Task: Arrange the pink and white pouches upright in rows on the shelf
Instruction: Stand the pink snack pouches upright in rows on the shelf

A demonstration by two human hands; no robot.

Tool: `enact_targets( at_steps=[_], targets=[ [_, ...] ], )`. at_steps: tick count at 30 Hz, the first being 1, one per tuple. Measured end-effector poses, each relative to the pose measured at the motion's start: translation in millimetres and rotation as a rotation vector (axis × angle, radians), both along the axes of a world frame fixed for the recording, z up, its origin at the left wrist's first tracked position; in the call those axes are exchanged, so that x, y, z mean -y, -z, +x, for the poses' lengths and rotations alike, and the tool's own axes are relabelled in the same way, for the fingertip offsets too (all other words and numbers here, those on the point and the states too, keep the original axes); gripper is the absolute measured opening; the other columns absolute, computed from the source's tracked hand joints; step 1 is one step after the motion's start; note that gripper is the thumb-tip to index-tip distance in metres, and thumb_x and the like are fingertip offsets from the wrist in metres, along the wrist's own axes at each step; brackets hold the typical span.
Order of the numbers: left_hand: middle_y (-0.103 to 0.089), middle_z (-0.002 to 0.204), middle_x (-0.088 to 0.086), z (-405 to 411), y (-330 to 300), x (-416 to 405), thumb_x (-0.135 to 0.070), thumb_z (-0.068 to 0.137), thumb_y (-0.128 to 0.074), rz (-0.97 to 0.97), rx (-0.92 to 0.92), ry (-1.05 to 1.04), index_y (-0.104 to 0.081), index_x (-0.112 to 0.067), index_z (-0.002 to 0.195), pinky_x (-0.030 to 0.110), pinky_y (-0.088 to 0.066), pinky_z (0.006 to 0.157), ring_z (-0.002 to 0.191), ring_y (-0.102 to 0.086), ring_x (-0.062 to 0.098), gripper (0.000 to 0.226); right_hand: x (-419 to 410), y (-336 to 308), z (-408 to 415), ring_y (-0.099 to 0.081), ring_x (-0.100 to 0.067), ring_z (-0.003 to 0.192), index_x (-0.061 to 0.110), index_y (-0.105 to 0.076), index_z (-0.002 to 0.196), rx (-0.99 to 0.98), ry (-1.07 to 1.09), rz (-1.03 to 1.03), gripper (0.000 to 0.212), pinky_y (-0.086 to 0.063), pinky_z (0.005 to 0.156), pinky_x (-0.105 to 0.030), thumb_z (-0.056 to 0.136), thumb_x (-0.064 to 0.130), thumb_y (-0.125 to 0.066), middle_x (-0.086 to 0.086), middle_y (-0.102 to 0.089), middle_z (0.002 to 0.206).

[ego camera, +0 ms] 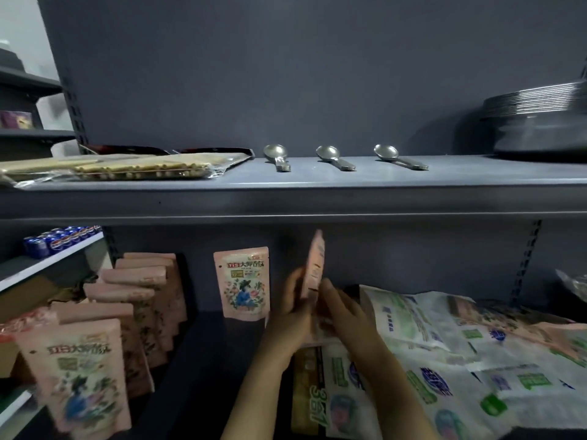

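Two hands meet around one pink pouch (314,265) in the middle of the lower shelf (222,344), holding it on end with its narrow edge turned toward the front. The left hand (292,315) has its fingers curled against the pouch's left face; the right hand (346,315) presses in from the other side, fingers laid along the bottom, so the pouch is pinched between them. That looks like a squaring-up grip, made to stand it just right of the lone upright pouch (243,284) against the back wall, likely the start of a second row.

Along the shelf's left end, a finished row of pink pouches (139,300) runs from back to front edge, each facing forward, the nearest (76,376) at the front lip.

To the right end lies a heap of white and green pouches (460,350), flat and overlapping, with pink ones mixed in, crowding up to the right wrist. I judge that the heap leaves little room for rows until it is thinned.

On the upper shelf (317,198) rest three spoons (330,157), bagged skewers (127,168) at its left end and stacked dark pans (540,122) at its right. Cans (60,239) sit on a neighbouring shelf, left.
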State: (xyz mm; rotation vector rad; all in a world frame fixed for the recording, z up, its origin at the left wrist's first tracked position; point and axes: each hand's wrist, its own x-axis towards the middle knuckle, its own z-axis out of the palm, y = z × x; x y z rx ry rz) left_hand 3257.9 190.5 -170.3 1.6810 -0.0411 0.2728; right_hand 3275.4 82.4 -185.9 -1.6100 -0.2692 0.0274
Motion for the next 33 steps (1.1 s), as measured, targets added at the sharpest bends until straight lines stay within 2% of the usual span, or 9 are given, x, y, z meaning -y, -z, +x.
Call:
enact_targets(
  at_steps=[3,8,13,18,21,24,27,31,33],
  targets=[
    [-0.054,0.127,-0.012,-9.4,-1.9,-5.4,-0.026,0.094,-0.046,0.116,-0.038,0.113,-0.048,-0.047,0.122,0.024,-0.051,0.090,0.110,-0.054,0.004,0.034,-21.5,-6.1,-5.0,-0.067,-0.011,0.095,0.027,-0.064,0.107,-0.114,-0.014,0.179,0.028,-0.054,0.088,-0.032,0.089,0.047,-0.054,0.002,-0.071,0.098],
    [-0.065,0.114,-0.010,-13.5,-12.3,-40.0,-0.006,0.092,-0.049,-0.112,0.045,-0.009,-0.057,-0.032,0.104,0.031,-0.049,0.096,0.109,-0.060,0.006,0.029,-31.1,-8.5,-2.4,-0.072,-0.025,0.082,0.005,-0.062,0.111,-0.279,0.020,0.513,0.024,-0.058,0.066,-0.033,0.091,0.015,-0.057,-0.016,-0.072,0.097],
    [-0.056,0.114,-0.011,-12.6,-6.8,-64.6,-0.029,0.087,-0.061,-0.050,-0.018,-0.121,-0.049,-0.026,0.122,0.026,-0.051,0.085,0.099,-0.058,0.004,0.037,-42.1,-9.6,-2.6,-0.069,-0.033,0.091,0.003,-0.062,0.105,-0.282,-0.126,0.530,0.020,-0.056,0.079,-0.043,0.087,0.013,-0.060,-0.020,-0.071,0.102],
    [-0.068,0.101,-0.005,-7.5,1.2,-78.8,-0.023,0.092,-0.055,-0.109,-0.018,-0.114,-0.059,-0.025,0.108,0.018,-0.052,0.066,0.088,-0.067,0.007,0.017,-67.7,-10.4,4.4,-0.070,-0.027,0.093,0.008,-0.064,0.106,-0.190,-0.181,0.388,0.018,-0.056,0.083,-0.042,0.092,0.016,-0.056,-0.014,-0.073,0.102],
    [-0.065,0.099,-0.001,3.1,9.8,-88.8,-0.020,0.094,-0.052,-0.156,-0.014,-0.249,-0.055,-0.023,0.104,0.022,-0.051,0.065,0.087,-0.064,0.011,0.012,-85.3,-12.7,17.0,-0.069,-0.017,0.090,0.015,-0.062,0.101,0.025,-0.067,-0.080,0.013,-0.056,0.085,-0.038,0.093,0.025,-0.056,-0.004,-0.071,0.098],
    [-0.064,0.095,0.003,10.4,19.3,-100.9,-0.022,0.093,-0.052,-0.196,0.011,-0.380,-0.053,-0.026,0.089,0.036,-0.055,0.070,0.085,-0.065,0.019,0.006,-102.1,-10.1,26.8,-0.060,-0.012,0.081,0.018,-0.053,0.090,0.113,0.066,-0.495,0.020,-0.047,0.065,-0.020,0.090,0.037,-0.057,0.006,-0.060,0.085],
    [-0.064,0.090,0.001,14.6,33.7,-109.7,-0.021,0.095,-0.049,-0.218,0.005,-0.417,-0.049,-0.030,0.083,0.035,-0.056,0.065,0.081,-0.065,0.017,0.014,-116.4,5.2,32.0,-0.060,-0.018,0.096,0.011,-0.049,0.110,0.040,0.061,-0.510,0.039,-0.050,0.077,-0.027,0.084,0.035,-0.065,-0.004,-0.062,0.109],
    [-0.064,0.095,0.003,19.5,53.0,-118.6,-0.022,0.096,-0.047,-0.203,-0.011,-0.463,-0.051,-0.026,0.091,0.042,-0.057,0.073,0.087,-0.065,0.021,0.008,-133.1,23.2,32.6,-0.059,-0.019,0.107,0.012,-0.041,0.123,0.002,0.046,-0.441,0.050,-0.047,0.075,-0.022,0.083,0.024,-0.069,-0.004,-0.058,0.123],
    [-0.062,0.093,-0.002,23.8,60.4,-125.4,-0.021,0.097,-0.045,-0.166,-0.020,-0.474,-0.050,-0.022,0.098,0.033,-0.055,0.064,0.085,-0.064,0.015,0.006,-138.0,29.2,30.6,-0.058,-0.017,0.109,0.015,-0.037,0.129,-0.018,0.026,-0.401,0.055,-0.046,0.074,-0.018,0.084,0.023,-0.067,-0.004,-0.057,0.127]
  ],
)
